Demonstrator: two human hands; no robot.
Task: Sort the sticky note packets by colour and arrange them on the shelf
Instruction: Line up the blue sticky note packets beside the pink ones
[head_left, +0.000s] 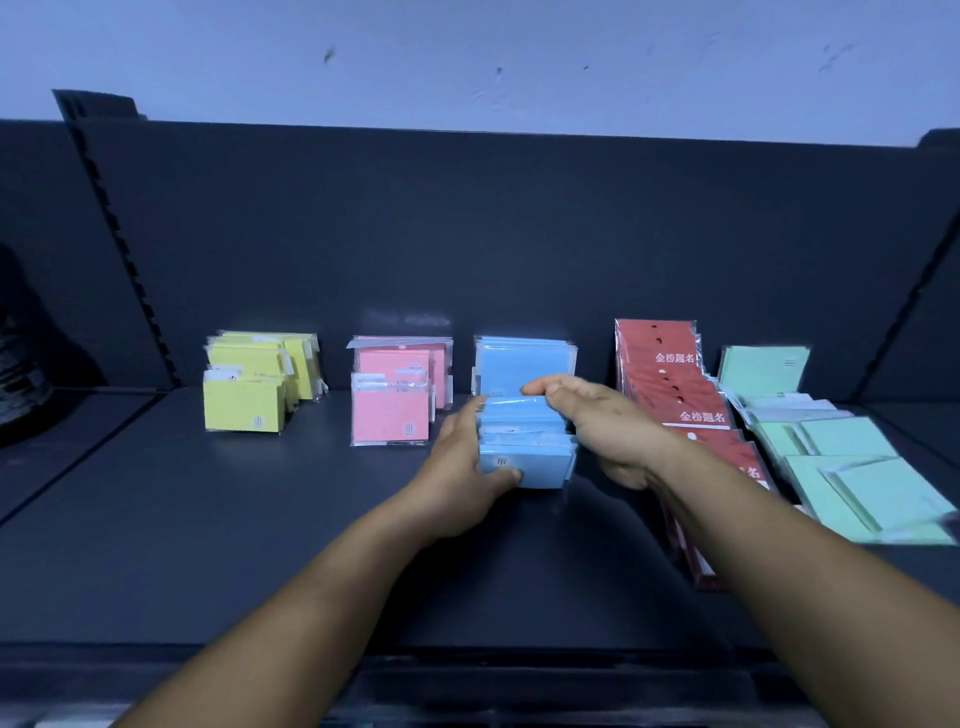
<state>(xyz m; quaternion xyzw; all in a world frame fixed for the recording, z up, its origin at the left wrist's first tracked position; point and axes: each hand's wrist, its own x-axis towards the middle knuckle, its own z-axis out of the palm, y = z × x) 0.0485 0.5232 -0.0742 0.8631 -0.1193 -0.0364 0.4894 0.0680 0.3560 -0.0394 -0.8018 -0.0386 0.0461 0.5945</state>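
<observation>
Both hands hold a row of blue sticky note packets (524, 447) at the middle of the dark shelf (208, 519). My left hand (462, 467) grips the row's left side, thumb curled round the front packet. My right hand (608, 421) curls over the row's back and right side. More blue packets (519, 361) stand upright behind. Yellow packets (249, 384) stand at the left, pink packets (395, 395) beside them. Red packets (680, 395) with white characters lean in a row on the right, and green packets (841, 457) lie loosely at the far right.
The shelf's dark back panel (467, 234) rises behind the stacks. A slotted upright (119, 244) stands at the left, with a dark object (21, 353) beyond it. The shelf's front lip (467, 670) runs under my forearms.
</observation>
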